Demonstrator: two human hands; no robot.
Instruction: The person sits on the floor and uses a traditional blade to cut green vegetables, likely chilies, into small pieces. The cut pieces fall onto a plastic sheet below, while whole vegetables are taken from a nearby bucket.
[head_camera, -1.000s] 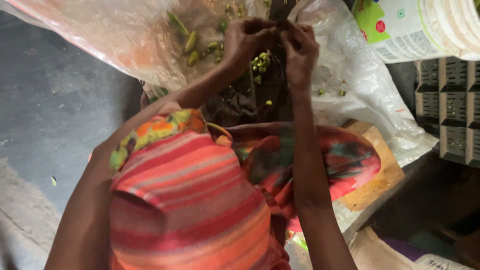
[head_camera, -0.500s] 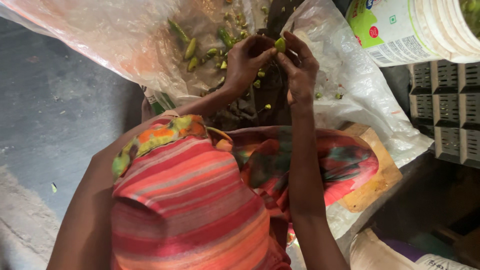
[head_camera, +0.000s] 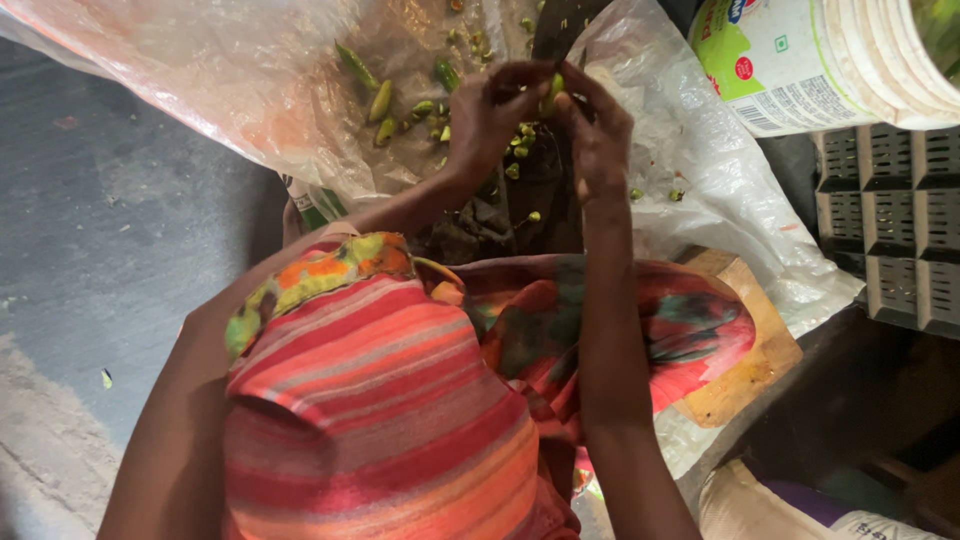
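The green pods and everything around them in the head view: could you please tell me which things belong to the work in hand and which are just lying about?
In use:
- left hand and right hand, pinching one green pod
- upright dark blade between them
- loose green pods and cut bits on the clear plastic sheet

Lying about:
- white plastic bucket
- grey crate
- wooden board

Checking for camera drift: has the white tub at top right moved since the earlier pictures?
Cannot tell: the white tub keeps its place beside the grey crate; only the view shifts.

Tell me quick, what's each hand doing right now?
Left hand: closed, fingers pinching the small green pod.
Right hand: closed, pinching the same green pod from the other side.
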